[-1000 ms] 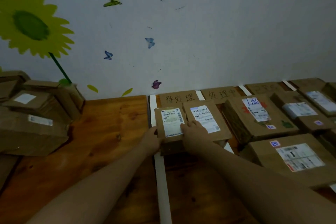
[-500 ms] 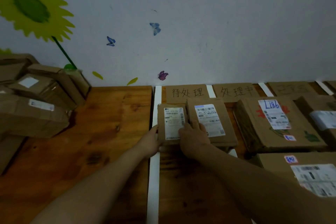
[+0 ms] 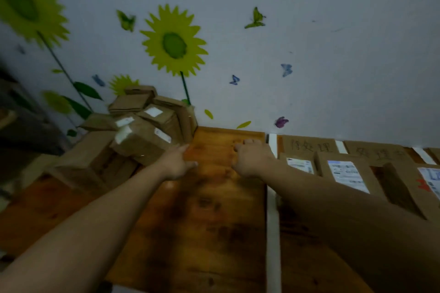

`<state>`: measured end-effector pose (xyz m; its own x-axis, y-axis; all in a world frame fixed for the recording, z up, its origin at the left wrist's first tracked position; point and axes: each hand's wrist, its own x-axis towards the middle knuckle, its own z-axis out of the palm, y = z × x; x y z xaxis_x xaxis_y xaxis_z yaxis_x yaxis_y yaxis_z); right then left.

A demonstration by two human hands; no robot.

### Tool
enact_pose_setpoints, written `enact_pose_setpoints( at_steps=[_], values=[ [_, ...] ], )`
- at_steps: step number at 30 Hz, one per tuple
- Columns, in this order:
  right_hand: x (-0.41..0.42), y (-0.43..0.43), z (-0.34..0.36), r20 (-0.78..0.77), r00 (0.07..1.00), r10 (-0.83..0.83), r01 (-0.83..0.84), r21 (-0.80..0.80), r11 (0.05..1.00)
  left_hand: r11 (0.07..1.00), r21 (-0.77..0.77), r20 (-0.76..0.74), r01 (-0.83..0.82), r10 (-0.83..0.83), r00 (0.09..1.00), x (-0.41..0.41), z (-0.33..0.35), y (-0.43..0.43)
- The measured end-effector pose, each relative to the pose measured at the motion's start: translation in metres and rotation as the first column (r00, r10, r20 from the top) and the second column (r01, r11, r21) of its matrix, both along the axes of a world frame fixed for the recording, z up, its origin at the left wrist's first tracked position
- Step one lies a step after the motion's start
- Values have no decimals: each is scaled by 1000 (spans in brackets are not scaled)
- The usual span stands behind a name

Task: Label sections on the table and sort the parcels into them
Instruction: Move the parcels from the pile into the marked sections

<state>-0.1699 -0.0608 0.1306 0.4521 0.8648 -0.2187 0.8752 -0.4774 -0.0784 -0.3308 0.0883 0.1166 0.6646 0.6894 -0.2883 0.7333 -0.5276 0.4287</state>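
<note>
left hand (image 3: pixel 176 162) hovers empty just beside the piled parcels (image 3: pixel 142 141).

You've got a wooden table (image 3: pixel 207 233) in front of you, its orange-brown boards running up to the wall. A long white tape strip (image 3: pixel 272 233) splits it front to back. Left of that strip, a heap of brown parcels (image 3: pixel 142 135) sits at the far corner, several tilted against each other. Right of it, along the back edge, lie a first cardboard sign (image 3: pixel 307 147) and a second cardboard sign (image 3: pixel 376 153), both handwritten, with a short tape strip (image 3: pixel 341 147) between them. Just in front lie a small parcel (image 3: pixel 298 164) and, beside it, a larger parcel (image 3: pixel 345 173), both label-up. A third parcel (image 3: pixel 419 188) lies at the right edge.
</note>
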Motion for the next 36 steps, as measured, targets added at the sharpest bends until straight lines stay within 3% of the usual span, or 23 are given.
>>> enact_pose_setpoints(
  at_steps=[10,17,23,29,33,36],
  values=[
    [-162,131,32,-38,999,26,-24,42,999,982,74,83,-174,168,982,-178,34,119],
    [-195,194,34,-70,995,68,-66,39,997,972,128,10,-198,198,980,-201,29,167],
    [-178,251,22,-131,984,117,-101,125,987,971,239,-45,20,-10,999,-167,19,193],
    [-146,291,-9,-80,959,272,-267,68,961,968,226,-222,108,-57,973,-120,3,223],
    [-133,289,-17,-230,944,234,-210,126,970,950,203,-284,239,-176,942,-104,1,224],
    [-122,273,-15,-236,956,172,-154,92,984,936,167,-229,311,-270,935,-94,4,216]
  ],
)
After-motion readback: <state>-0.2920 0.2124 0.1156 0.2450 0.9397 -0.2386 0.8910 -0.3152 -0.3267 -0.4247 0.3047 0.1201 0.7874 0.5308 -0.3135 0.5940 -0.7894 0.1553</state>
